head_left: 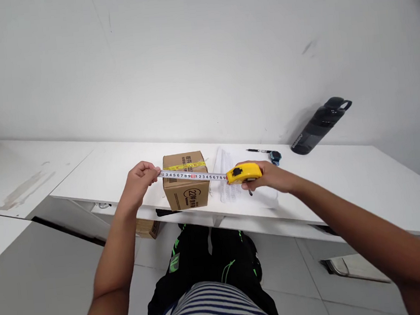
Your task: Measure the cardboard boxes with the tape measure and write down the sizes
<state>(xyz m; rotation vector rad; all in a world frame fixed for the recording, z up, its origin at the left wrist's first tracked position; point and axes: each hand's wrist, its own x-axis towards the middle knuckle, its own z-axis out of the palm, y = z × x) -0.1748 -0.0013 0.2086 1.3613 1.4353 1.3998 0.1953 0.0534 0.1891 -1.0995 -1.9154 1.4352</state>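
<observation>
A brown cardboard box [187, 194] with dark printing and a strip of yellow tape stands near the front edge of the white table [330, 175]. Across its top runs the white blade of a yellow tape measure [254, 170], drawn out from left to right. My left hand [141, 180] pinches the blade's free end just beyond the box's left side. To the right of the box, my right hand [267, 175] is wrapped round the tape measure's case. White paper sheets [232, 195] lie under and beside that case.
Behind my right hand lie a black pen [257, 150] and a dark blue watch [275, 157]. A black bottle [318, 127] stands at the back right by the wall. Another cardboard box [148, 228] sits below the tabletop.
</observation>
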